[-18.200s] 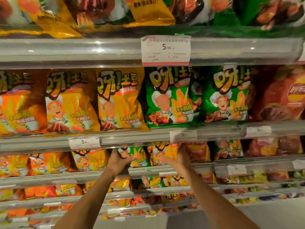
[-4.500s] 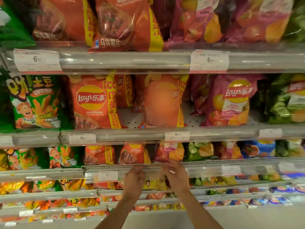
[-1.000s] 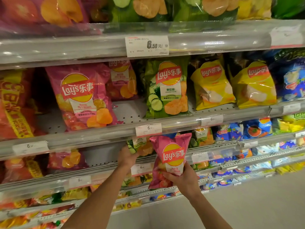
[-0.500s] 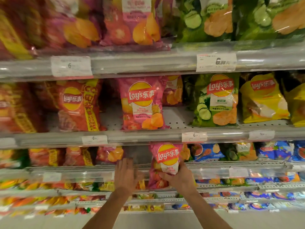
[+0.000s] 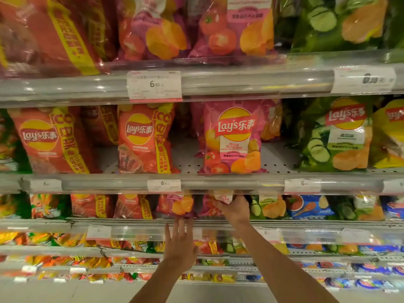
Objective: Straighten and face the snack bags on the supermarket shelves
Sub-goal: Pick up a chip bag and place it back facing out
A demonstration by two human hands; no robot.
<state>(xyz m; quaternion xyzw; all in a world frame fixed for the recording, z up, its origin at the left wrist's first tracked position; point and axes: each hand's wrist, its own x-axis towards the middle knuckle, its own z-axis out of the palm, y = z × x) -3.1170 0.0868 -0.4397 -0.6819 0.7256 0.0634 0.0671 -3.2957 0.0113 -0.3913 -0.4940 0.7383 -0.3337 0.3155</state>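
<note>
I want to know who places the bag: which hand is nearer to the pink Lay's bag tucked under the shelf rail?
Right. The right hand grips the pink Lay's bag on the shelf; the left hand, fingers spread, is lower and to its left, apart from it.

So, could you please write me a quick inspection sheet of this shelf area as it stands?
Surface: tiered shelves with clear front rails carrying price tags.
Job's things: pink Lay's bag upright and facing out on the middle shelf; another pink bag one shelf down, under the right hand.
Clutter: nothing seen; red bags and green cucumber bags stand in rows.
Grippers: right hand holds that lower pink bag inside the shelf; left hand open, fingers spread, at the rail below.
Cables: nothing seen.
Surroundings: pale floor beneath the bottom shelves.
</note>
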